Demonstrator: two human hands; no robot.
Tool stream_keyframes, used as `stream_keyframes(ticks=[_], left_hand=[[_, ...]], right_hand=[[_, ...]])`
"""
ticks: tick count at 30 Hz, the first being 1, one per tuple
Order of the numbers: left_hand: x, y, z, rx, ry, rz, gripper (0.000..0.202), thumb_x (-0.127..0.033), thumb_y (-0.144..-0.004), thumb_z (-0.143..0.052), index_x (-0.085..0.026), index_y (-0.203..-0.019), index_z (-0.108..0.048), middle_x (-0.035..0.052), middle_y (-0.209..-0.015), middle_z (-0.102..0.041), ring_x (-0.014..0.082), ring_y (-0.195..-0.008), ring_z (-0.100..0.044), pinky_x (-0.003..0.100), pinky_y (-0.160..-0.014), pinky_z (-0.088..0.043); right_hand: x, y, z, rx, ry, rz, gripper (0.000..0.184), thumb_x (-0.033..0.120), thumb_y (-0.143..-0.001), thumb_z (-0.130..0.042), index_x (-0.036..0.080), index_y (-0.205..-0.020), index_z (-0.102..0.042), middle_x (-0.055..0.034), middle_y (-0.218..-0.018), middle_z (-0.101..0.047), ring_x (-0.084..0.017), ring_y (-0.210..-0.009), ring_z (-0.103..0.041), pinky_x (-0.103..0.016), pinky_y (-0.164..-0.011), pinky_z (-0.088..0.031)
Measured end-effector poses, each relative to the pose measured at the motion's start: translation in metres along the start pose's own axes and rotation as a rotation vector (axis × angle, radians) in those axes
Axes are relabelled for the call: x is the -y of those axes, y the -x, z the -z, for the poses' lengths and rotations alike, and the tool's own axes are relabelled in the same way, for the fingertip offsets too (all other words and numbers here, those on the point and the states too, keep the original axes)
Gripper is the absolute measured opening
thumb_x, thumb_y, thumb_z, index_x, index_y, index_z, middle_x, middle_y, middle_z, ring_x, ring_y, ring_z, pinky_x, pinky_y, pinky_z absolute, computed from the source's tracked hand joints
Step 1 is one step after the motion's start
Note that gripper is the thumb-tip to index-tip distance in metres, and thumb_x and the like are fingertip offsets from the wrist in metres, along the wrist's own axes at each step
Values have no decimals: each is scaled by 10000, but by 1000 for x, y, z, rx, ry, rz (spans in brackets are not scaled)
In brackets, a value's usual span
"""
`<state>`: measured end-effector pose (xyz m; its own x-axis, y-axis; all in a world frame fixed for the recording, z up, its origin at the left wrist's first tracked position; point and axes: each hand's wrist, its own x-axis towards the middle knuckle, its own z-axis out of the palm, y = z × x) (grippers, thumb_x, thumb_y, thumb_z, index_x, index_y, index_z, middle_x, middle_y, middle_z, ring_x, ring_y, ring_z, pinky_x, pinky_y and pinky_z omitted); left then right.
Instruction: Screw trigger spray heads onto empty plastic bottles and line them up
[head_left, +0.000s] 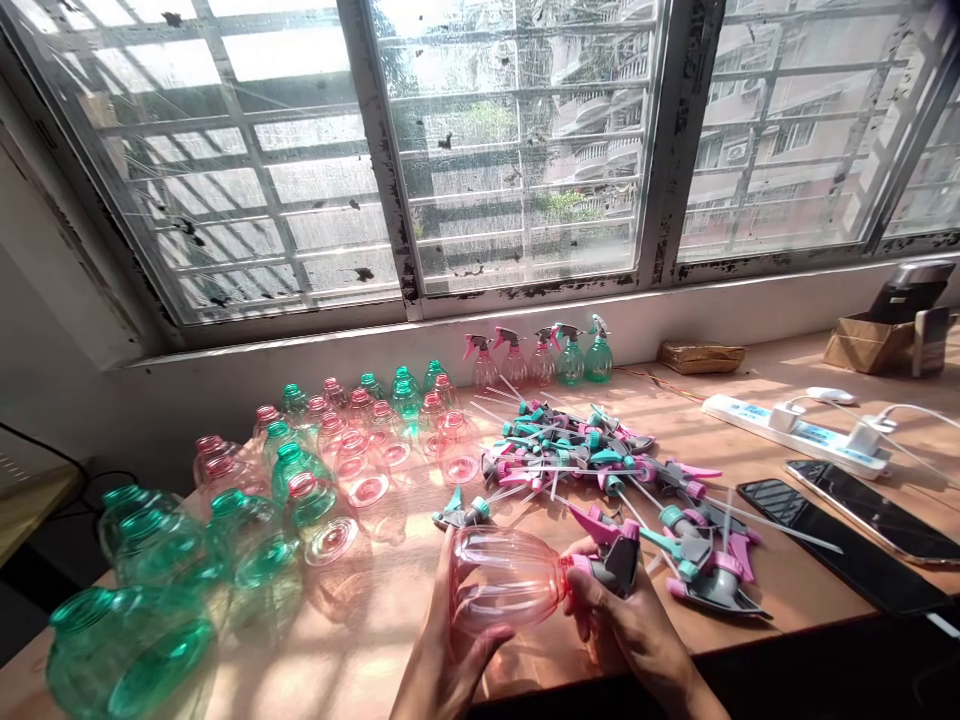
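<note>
My left hand (450, 650) is wrapped round a clear pink plastic bottle (502, 575) lying on its side above the table's front edge. My right hand (619, 625) grips the pink and grey spray trigger head (611, 560) at the bottle's neck. A pile of loose trigger heads (600, 470) with white dip tubes lies just behind my hands. Several empty pink and green bottles (300, 480) lie and stand to the left.
Several finished spray bottles (540, 355) stand along the wall under the window. A power strip (795, 430) with chargers, two phones (840, 540), a small woven box (701, 357) and a cardboard box (862, 345) sit on the wooden table (375, 640) at right.
</note>
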<state>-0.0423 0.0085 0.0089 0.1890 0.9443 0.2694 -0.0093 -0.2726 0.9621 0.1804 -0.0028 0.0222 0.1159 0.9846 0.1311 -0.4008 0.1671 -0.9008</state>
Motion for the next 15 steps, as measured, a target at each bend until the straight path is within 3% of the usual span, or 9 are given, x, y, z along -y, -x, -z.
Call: stream_keyframes(ticks=[6,11,15], left_hand=[[-20,5,5,81,-26,53,1015,-499,-889,-818,-368,-1689,-206,112,-1624,-545,385,-1457,-547,499,-1242,-412],[-24,6,10,59,-39,62,807,-555,-948,-722,-332,-1644,-380,96,-1623,-554,383,-1541,-431,513,-1312,-267],[-15,6,9,79,59,89,870,-542,-920,-764,-386,-1655,-327,93,-1608,-556,380,-1447,-544,522,-1251,-380]], right_hand=[[-8,-2,4,13,-4,-2,459,540,-776,-921,187,-914,-661,-38,-574,-777,-181,-443,-661,-263,-455,-456],[-8,-2,5,29,23,-14,463,552,-783,-913,186,-910,-659,-43,-580,-778,-170,-435,-640,-264,-453,-462],[-4,-1,3,17,10,-2,449,558,-800,-895,192,-901,-657,-23,-568,-749,-177,-446,-641,-270,-456,-472]])
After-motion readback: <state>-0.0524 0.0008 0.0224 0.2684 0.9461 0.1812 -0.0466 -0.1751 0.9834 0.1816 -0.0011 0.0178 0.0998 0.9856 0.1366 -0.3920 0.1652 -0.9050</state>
